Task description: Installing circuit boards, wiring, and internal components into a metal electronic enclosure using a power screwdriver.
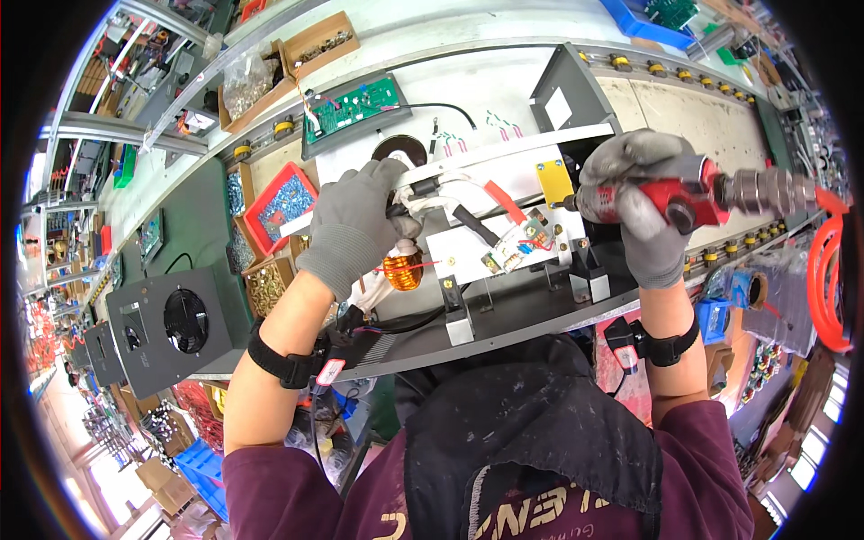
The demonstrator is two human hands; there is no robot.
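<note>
My right hand [643, 193], in a grey glove, is wrapped round a red air screwdriver [675, 202] with a coiled metal fitting at its back. Its tip points left, at the lower edge of a yellow plate [555, 184] on the open metal chassis [531, 310]. My left hand [355, 216], gloved too, has its fingers curled over the chassis beside white-sleeved cables [459, 193]; what they grip is mostly hidden. Just below those fingers sits a copper-wound coil [402, 272]. A small circuit board [517, 252] with a red-sleeved lead [506, 202] lies between my hands.
A green circuit board [355, 112] stands behind the chassis. At left are a red bin of screws [281, 207] and a grey case with a fan [175, 319]. Roller tracks [702, 79] run along the bench. A red hose [819, 279] hangs at right.
</note>
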